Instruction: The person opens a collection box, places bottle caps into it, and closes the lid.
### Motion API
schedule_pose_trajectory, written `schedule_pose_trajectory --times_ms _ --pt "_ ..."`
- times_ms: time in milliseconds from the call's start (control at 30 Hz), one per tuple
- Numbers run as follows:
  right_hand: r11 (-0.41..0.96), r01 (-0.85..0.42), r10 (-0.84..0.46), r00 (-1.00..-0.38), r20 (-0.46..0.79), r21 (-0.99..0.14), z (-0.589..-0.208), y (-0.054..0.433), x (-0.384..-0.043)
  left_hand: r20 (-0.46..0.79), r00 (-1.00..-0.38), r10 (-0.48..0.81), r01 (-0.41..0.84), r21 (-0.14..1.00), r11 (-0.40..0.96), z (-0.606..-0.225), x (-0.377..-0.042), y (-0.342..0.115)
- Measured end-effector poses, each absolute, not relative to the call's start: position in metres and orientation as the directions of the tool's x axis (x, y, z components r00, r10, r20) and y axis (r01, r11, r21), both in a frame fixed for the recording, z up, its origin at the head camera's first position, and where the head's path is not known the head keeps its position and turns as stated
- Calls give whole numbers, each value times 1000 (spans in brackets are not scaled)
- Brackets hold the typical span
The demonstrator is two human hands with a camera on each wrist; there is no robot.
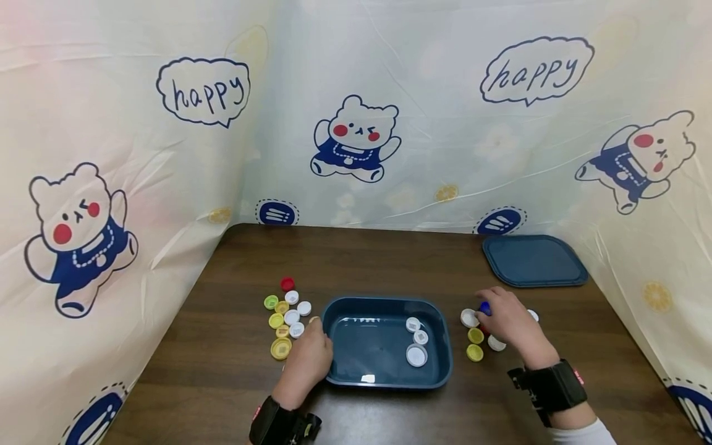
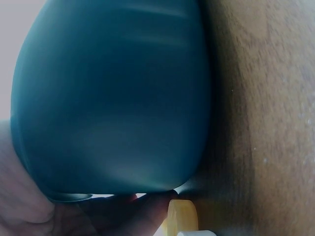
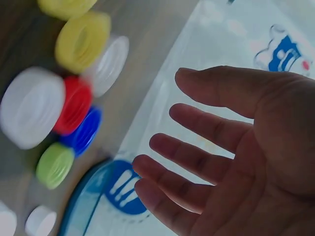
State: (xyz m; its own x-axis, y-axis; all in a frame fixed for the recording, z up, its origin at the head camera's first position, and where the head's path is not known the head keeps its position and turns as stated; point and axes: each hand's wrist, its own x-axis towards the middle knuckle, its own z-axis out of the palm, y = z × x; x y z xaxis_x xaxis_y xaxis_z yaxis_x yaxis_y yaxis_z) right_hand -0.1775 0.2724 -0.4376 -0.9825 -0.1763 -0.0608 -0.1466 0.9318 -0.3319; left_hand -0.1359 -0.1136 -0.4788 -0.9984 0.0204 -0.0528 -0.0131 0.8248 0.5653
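A dark blue tray (image 1: 367,340) stands in the middle of the table, with 3 white bottle caps (image 1: 416,355) at its right inside. My left hand (image 1: 311,352) grips the tray's left wall; in the left wrist view its thumb (image 2: 22,191) lies along the rim and the fingers pass behind. My right hand (image 1: 508,318) hovers over the right group of bottle caps, its fingers apart and nothing held, as the right wrist view shows. Under or beside it are a blue cap (image 3: 86,130), a red cap (image 3: 74,105), yellow caps (image 3: 83,42), a green cap (image 3: 55,164) and white caps (image 3: 32,108).
Left of the tray lies a loose cluster of red, green, yellow and white caps (image 1: 280,348), close to my left hand. A flat blue lid (image 1: 534,261) rests at the table's back right. Patterned cloth (image 1: 356,49) encloses the back and sides.
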Motion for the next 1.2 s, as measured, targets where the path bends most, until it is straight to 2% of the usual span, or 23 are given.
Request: schedule_pose_trajectory --times_ms 467,900,1200 --pt "958 36 -18 -983 -183 -285 -459 333 -184 -51 -999 15 -16 566 824 -482 -136 -113" --pt "959 85 25 -976 -218 -271 -467 358 -186 -66 -998 10 -29 564 825 -483 -136 -113" --pt "954 60 -2 -978 -206 -293 -468 361 -186 -70 -998 8 -33 573 819 -482 -137 -113"
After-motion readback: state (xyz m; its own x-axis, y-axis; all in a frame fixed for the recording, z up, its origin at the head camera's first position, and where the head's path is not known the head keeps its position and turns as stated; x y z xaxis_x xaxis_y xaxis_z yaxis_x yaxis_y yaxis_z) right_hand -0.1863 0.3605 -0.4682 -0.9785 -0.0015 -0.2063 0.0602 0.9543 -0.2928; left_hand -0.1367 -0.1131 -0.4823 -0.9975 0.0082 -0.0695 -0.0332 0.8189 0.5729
